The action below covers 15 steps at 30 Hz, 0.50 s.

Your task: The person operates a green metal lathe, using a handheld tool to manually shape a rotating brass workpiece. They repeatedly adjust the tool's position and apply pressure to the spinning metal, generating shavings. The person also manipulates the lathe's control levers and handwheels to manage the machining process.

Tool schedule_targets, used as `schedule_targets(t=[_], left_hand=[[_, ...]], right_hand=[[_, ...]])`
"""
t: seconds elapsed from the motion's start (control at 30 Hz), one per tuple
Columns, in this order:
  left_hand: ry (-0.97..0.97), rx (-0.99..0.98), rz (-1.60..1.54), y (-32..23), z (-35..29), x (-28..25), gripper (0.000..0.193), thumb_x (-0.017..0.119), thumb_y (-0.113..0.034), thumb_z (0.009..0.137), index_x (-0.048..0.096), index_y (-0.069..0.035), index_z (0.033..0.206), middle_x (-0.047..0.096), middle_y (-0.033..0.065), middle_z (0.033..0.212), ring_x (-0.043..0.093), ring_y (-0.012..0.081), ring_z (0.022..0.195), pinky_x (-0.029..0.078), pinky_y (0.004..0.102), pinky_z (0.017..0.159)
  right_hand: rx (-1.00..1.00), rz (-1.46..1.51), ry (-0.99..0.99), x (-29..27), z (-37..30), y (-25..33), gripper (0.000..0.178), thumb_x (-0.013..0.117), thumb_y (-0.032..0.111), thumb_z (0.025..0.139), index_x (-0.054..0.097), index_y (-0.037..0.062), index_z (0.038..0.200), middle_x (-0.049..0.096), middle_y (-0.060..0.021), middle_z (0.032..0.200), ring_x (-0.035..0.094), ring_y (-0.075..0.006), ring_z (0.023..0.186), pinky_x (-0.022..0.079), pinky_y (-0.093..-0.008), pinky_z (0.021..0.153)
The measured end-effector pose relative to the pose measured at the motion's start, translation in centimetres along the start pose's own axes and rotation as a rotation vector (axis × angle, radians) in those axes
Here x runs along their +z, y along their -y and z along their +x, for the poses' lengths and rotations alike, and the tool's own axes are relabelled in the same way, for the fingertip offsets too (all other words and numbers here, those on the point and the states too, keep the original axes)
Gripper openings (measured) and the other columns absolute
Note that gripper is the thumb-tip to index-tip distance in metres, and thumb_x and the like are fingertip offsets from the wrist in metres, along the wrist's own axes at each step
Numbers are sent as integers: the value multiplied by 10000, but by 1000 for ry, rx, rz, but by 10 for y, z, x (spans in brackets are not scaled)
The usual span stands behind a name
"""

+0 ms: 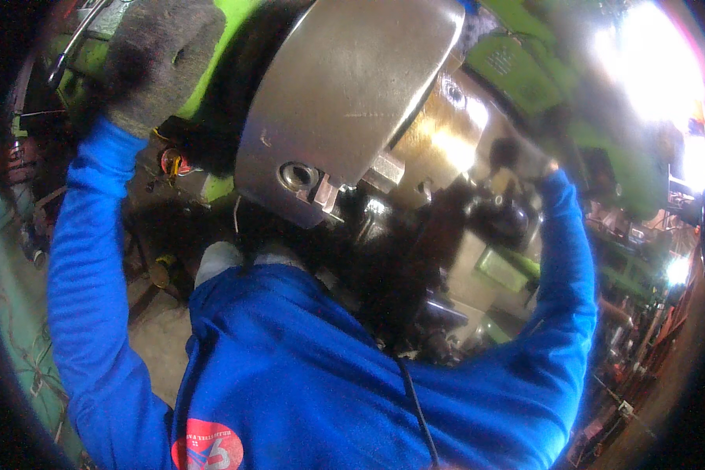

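Note:
A large steel lathe chuck [348, 86] fills the upper middle, with a round socket and stepped jaws on its rim. Beside its right face is a shiny, gold-toned round metal part [442, 137]. My left hand [164, 66], in a grey work glove, is at the upper left by the green machine housing, left of the chuck; its fingers are hidden. My right hand [525, 160] reaches to the right of the shiny part, near dark machine parts. It is dim and smeared, so its fingers and anything in them cannot be made out.
Green machine body [525, 70] stands behind the chuck at the right. Below my right arm are a machine slide [466, 266] and metal parts. A lever [74, 43] rises at the far left. Cluttered racks [642, 329] line the right side; bright light glares at the upper right.

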<state>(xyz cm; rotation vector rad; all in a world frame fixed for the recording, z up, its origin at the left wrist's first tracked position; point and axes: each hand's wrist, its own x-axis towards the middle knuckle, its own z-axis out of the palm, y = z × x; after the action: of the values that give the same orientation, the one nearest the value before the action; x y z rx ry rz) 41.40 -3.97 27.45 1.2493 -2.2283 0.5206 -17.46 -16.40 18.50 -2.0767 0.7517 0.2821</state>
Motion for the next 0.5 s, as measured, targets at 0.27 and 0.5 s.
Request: schedule_targets(t=[0.27, 0.5], left_hand=[[-8, 14, -3, 2, 3, -1, 160, 686, -82, 761, 538, -68, 701, 536, 134, 733, 556, 362, 731, 418, 480, 682], [-27, 9, 4, 2, 2, -4, 180, 689, -73, 742, 522, -68, 676, 517, 132, 709, 545, 361, 711, 404, 479, 664]], right_hand=[[-52, 81, -30, 1, 0, -7, 106, 618, 45, 874, 691, 26, 949, 683, -151, 942, 655, -308, 888, 533, -402, 804], [95, -88, 80, -14, 17, -35, 90, 613, 70, 939, 696, 41, 920, 698, -144, 948, 668, -297, 899, 537, -404, 807]])
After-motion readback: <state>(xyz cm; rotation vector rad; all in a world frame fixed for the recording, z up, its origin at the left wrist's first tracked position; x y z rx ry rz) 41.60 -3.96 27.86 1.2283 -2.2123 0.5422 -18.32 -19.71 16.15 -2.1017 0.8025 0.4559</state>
